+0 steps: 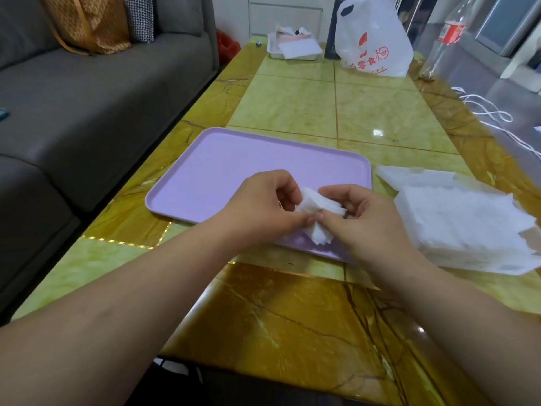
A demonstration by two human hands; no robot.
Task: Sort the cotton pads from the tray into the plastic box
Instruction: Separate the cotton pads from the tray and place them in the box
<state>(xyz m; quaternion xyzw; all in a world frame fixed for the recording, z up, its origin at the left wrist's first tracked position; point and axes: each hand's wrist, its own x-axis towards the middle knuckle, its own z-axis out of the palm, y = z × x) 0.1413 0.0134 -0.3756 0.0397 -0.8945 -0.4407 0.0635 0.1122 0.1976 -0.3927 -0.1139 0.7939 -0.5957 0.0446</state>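
Note:
A lilac tray (228,165) lies flat on the green and amber table, its inner surface bare. Over the tray's near right corner, my left hand (263,206) and my right hand (366,221) together hold a small bunch of white cotton pads (319,212). Fingers and thumbs of both hands pinch the bunch, and its lower ends hang below the fingertips. To the right of the tray stands a clear plastic box (418,178), heaped with several white cotton pads (465,224) that spill over its edges.
At the far end of the table are a white plastic bag (374,39) with red print, a small tray of papers (292,46) and a clear bottle (445,36). A grey sofa (96,92) runs along the left. White cable (486,109) lies at the right edge.

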